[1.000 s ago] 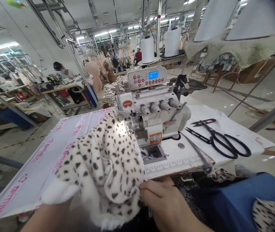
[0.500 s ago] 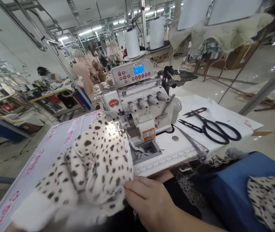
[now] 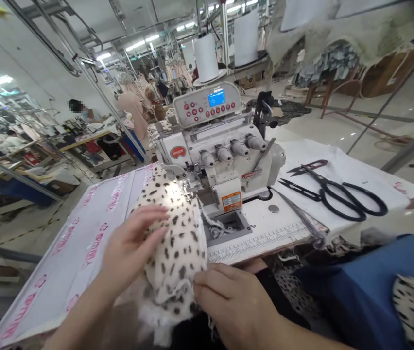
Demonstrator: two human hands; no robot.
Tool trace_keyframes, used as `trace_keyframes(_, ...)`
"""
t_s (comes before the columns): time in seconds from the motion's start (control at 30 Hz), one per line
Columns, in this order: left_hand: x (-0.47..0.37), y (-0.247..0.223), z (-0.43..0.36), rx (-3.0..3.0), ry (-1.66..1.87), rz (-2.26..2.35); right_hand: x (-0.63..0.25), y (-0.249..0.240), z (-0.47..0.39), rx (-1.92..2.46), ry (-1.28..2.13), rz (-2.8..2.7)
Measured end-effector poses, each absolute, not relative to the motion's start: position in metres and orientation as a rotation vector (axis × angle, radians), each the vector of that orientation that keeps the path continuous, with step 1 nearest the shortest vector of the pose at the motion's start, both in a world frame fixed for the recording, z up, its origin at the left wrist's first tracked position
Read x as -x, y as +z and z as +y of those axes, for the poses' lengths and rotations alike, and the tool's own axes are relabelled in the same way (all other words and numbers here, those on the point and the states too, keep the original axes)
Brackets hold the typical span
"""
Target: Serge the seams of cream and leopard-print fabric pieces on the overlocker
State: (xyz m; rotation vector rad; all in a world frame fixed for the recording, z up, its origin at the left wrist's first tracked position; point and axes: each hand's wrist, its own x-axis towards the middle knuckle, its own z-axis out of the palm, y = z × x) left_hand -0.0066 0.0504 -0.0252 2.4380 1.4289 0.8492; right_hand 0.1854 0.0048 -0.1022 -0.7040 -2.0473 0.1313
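Note:
A cream fleece fabric with dark spots lies under the presser foot of a white overlock sewing machine and hangs over the table's front edge. My right hand pinches the fabric's near right edge. My left hand, fingers stretched and spread, is over the fabric's left side, close to the lit needle area; whether it touches the cloth I cannot tell. The machine's lamp brightens the cloth at the foot. Loose thread trimmings sit in the recess right of the fabric.
Black-handled scissors and two thread snips lie on white paper right of the machine. White thread cones stand behind it. A blue cloth with more spotted fabric is at the lower right. A co-worker sits at a far table.
My left hand has come up from the lower left and now is over the fabric near the needle. The fabric's left part is drawn in. My right hand keeps its pinch.

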Motion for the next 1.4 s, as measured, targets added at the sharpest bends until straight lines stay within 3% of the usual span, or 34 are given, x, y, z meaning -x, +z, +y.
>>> trace_keyframes(0.27, -0.013, -0.043, 0.093, -2.579, 0.595, 1.364, -0.189, -0.107, 0.005, 0.776, 0.197, -1.931)
trace_keyframes(0.63, -0.009, -0.025, 0.127, -2.568, 0.454, 1.298, -0.19, -0.098, 0.03, 0.885, 0.287, -1.975)
trace_keyframes(0.97, -0.017, -0.041, 0.088, -2.628, 0.771, 1.304, -0.19, -0.098, 0.033, 0.875, 0.377, -1.976)
trace_keyframes(1.4, -0.01, -0.032, 0.119, -2.578, 0.626, 1.22, -0.193, -0.09, 0.048, 0.87, 0.473, -1.931)
